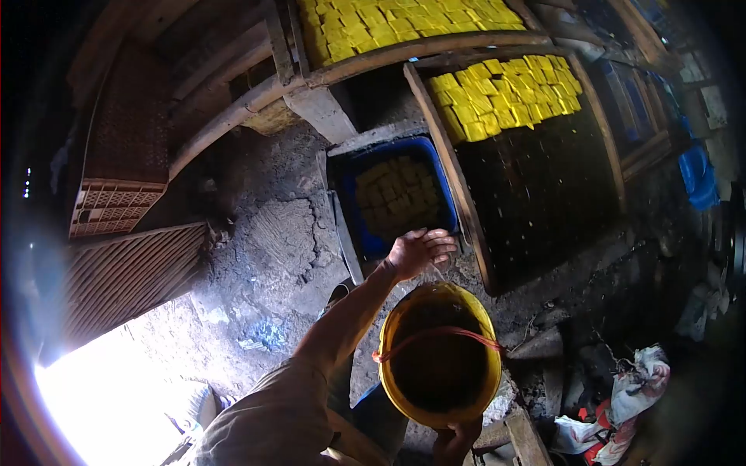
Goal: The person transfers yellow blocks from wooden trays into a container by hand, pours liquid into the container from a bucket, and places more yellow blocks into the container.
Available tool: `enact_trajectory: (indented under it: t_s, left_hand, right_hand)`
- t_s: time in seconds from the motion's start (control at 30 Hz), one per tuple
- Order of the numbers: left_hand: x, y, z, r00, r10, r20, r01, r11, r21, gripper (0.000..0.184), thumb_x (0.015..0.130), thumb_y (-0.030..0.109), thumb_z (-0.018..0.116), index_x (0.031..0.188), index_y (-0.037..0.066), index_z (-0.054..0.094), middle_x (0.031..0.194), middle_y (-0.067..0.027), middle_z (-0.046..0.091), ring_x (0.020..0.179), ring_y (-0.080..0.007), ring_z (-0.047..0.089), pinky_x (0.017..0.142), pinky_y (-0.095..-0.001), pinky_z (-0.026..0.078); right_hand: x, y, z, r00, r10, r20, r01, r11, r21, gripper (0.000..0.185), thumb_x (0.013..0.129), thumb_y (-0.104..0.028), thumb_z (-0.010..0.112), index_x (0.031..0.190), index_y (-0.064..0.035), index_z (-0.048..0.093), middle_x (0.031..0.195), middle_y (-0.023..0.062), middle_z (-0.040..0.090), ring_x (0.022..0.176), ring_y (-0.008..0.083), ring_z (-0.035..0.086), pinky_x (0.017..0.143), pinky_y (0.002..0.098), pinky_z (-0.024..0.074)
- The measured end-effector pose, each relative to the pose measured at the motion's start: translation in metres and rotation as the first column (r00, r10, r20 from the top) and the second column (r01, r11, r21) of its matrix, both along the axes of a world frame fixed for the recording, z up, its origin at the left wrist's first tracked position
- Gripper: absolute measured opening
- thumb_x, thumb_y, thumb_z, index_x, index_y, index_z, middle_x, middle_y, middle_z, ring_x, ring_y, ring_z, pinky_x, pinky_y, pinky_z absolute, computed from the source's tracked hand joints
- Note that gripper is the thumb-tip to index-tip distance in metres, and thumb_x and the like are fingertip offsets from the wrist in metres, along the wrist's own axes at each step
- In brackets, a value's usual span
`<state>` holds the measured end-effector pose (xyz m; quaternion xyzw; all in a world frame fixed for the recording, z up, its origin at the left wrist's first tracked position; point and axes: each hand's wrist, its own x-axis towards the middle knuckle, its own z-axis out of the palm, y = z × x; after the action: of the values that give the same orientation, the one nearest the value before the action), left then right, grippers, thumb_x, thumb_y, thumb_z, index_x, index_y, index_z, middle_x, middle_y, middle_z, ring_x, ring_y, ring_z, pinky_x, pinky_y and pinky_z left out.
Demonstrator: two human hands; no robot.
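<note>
A yellow bucket (385, 346) with a red cord handle (435, 332) hangs in front of my legs, its inside dark. At its near side my right hand (457, 441) grips it, with the fingers partly hidden by the bucket. My left hand (422, 252) reaches past the far rim, fingers stretched out and holding nothing. It is over the near edge of a blue tub (448, 177). Yellowish blocks (396, 194) lie packed in the tub, dimly visible. A thin pale streak shows between my left hand and the bucket's lip; I cannot tell what it is.
Bright yellow blocks (505, 93) cover the far part of a wood-framed dark surface (544, 194); more yellow blocks (404, 27) fill another frame behind. A wooden beam (454, 179) edges the tub. Left are a brown crate (116, 203) and slatted panel (132, 268); right, crumpled sacks (633, 396).
</note>
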<state>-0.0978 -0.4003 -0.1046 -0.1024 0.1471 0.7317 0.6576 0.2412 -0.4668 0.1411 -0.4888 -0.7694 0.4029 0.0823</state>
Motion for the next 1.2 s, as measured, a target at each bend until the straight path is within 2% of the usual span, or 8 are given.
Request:
enact_trajectory:
  t_s: [0.17, 0.33, 0.4, 0.53, 0.7, 1.0, 1.1, 1.2]
  left_hand:
    - [-0.063, 0.012, -0.043, 0.982, -0.012, 0.188, -0.001, 0.998, 0.066, 0.050, 0.096, 0.034, 0.045, 0.125, -0.005, 0.053, 0.132, -0.0247, 0.052, 0.128, -0.0402, 0.046, 0.109, -0.0482, 0.035]
    - [-0.097, 0.020, -0.075, 0.954, -0.089, 0.285, 0.069, 0.994, 0.082, 0.048, 0.094, 0.029, 0.048, 0.123, -0.009, 0.053, 0.130, -0.0288, 0.053, 0.126, -0.0408, 0.047, 0.109, -0.0482, 0.035]
    - [-0.106, 0.021, -0.080, 0.982, -0.067, 0.178, 0.048, 0.993, 0.112, 0.046, 0.094, 0.026, 0.049, 0.123, -0.010, 0.053, 0.128, -0.0290, 0.054, 0.124, -0.0410, 0.049, 0.108, -0.0483, 0.036]
    - [-0.117, 0.024, -0.099, 0.938, -0.035, 0.345, 0.014, 0.998, 0.066, 0.047, 0.095, 0.024, 0.047, 0.125, -0.012, 0.050, 0.129, -0.0304, 0.053, 0.124, -0.0427, 0.049, 0.108, -0.0473, 0.037]
    - [-0.125, 0.025, -0.111, 0.958, -0.057, 0.280, 0.076, 0.995, -0.059, 0.054, 0.095, 0.027, 0.048, 0.131, -0.012, 0.041, 0.137, -0.0316, 0.044, 0.125, -0.0459, 0.046, 0.109, -0.0487, 0.037]
    - [-0.129, 0.018, -0.138, 0.972, 0.001, 0.236, 0.033, 0.990, -0.140, 0.048, 0.091, 0.032, 0.051, 0.123, -0.004, 0.057, 0.131, -0.0216, 0.056, 0.120, -0.0371, 0.054, 0.106, -0.0450, 0.040]
    - [-0.126, 0.017, -0.141, 0.953, 0.063, 0.295, -0.085, 0.995, 0.061, 0.051, 0.090, 0.033, 0.051, 0.125, -0.004, 0.054, 0.132, -0.0224, 0.054, 0.120, -0.0373, 0.054, 0.105, -0.0453, 0.040]
    - [-0.129, 0.016, -0.142, 0.981, 0.030, 0.192, 0.005, 0.984, -0.179, 0.056, 0.090, 0.033, 0.051, 0.131, -0.004, 0.048, 0.133, -0.0234, 0.053, 0.121, -0.0370, 0.052, 0.106, -0.0453, 0.040]
  right_hand:
    - [-0.059, -0.004, -0.013, 0.974, -0.189, 0.124, 0.210, 0.960, -0.184, 0.032, 0.076, -0.005, 0.066, 0.105, -0.0106, 0.055, 0.114, 0.0187, 0.056, 0.102, 0.0381, 0.057, 0.087, 0.0465, 0.0453]
    - [-0.095, -0.004, -0.022, 0.932, -0.274, 0.238, 0.336, 0.900, -0.279, 0.034, 0.075, -0.005, 0.066, 0.106, -0.0098, 0.055, 0.114, 0.0180, 0.056, 0.102, 0.0370, 0.057, 0.087, 0.0456, 0.0457]
    - [-0.105, -0.002, -0.024, 0.917, -0.295, 0.270, 0.371, 0.879, -0.300, 0.035, 0.074, -0.005, 0.066, 0.107, -0.0095, 0.055, 0.114, 0.0178, 0.056, 0.102, 0.0366, 0.057, 0.087, 0.0453, 0.0458]
    - [-0.119, 0.002, -0.028, 0.893, -0.314, 0.321, 0.416, 0.848, -0.329, 0.037, 0.073, -0.005, 0.066, 0.108, -0.0089, 0.055, 0.113, 0.0172, 0.056, 0.102, 0.0358, 0.057, 0.087, 0.0446, 0.0461]
    - [-0.132, 0.007, -0.029, 0.864, -0.339, 0.372, 0.470, 0.807, -0.357, 0.039, 0.072, -0.005, 0.066, 0.109, -0.0081, 0.054, 0.113, 0.0165, 0.056, 0.102, 0.0348, 0.057, 0.087, 0.0438, 0.0465]
    - [-0.144, 0.010, -0.022, 0.837, -0.347, 0.424, 0.514, 0.765, -0.388, 0.043, 0.069, -0.005, 0.066, 0.111, -0.0067, 0.053, 0.113, 0.0152, 0.056, 0.101, 0.0329, 0.057, 0.087, 0.0422, 0.0471]
    - [-0.146, 0.012, -0.019, 0.832, -0.346, 0.434, 0.520, 0.758, -0.393, 0.044, 0.068, -0.006, 0.066, 0.111, -0.0062, 0.053, 0.113, 0.0148, 0.056, 0.101, 0.0323, 0.057, 0.087, 0.0417, 0.0474]
    - [-0.149, 0.012, -0.017, 0.829, -0.353, 0.434, 0.527, 0.753, -0.394, 0.046, 0.068, -0.006, 0.066, 0.112, -0.0057, 0.053, 0.113, 0.0144, 0.056, 0.101, 0.0317, 0.057, 0.087, 0.0412, 0.0476]
